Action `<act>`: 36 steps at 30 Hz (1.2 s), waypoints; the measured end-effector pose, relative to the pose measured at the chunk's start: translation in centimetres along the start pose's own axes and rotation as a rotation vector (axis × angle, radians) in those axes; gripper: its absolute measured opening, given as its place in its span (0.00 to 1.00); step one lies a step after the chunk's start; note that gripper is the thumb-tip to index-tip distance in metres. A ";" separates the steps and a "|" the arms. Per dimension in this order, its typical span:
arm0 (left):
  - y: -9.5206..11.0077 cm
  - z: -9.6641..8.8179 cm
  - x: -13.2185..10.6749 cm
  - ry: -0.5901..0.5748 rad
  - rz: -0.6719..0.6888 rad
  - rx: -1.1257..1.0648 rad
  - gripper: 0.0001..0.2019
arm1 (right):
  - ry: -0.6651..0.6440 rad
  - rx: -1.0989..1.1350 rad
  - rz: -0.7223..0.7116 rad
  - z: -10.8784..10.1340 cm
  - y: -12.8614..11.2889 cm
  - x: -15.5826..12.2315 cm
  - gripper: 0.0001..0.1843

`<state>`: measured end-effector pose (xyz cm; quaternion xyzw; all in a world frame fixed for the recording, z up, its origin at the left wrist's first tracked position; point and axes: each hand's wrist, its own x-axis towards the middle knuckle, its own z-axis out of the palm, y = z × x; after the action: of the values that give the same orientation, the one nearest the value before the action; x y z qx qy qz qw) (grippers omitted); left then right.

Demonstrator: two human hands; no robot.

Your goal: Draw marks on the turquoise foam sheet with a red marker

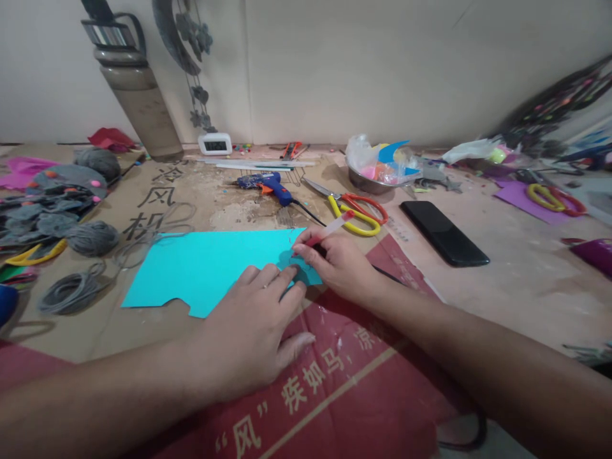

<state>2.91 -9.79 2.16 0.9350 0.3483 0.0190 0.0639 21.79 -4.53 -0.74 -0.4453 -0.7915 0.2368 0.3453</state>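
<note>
A turquoise sheet of craft paper lies flat on the cardboard, with a rounded notch cut in its near edge. My left hand rests palm down on its near right part, fingers stretched forward and thumb out to the side. In my right hand is a pen with a clear barrel and red end, held in a writing grip. Its tip points at the paper's right end, where a faint drawn outline shows. Beyond the paper lie scissors with yellow and red handles and a blue glue gun.
A black phone lies at right. Behind stand a metal bowl of craft bits, a white digital clock and a tall bottle. Grey yarn and felt pieces crowd the left. A second pair of scissors lies far right.
</note>
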 end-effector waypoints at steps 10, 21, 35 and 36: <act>0.0 0.1 0.0 0.007 0.001 -0.001 0.20 | -0.009 -0.004 -0.003 0.1 0.0 0.1 0.12; -0.1 0.1 0.0 0.001 0.002 -0.017 0.20 | -0.035 -0.032 0.012 0.0 0.0 0.0 0.12; -0.1 0.2 0.1 0.021 0.007 -0.010 0.21 | -0.063 0.010 -0.008 -0.1 -0.1 0.0 0.12; -0.1 0.2 0.1 0.021 0.012 -0.003 0.21 | -0.041 0.052 -0.006 -0.1 0.0 0.0 0.12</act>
<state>2.89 -9.67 1.91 0.9368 0.3431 0.0298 0.0617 21.88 -4.51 -0.64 -0.4289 -0.7932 0.2656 0.3411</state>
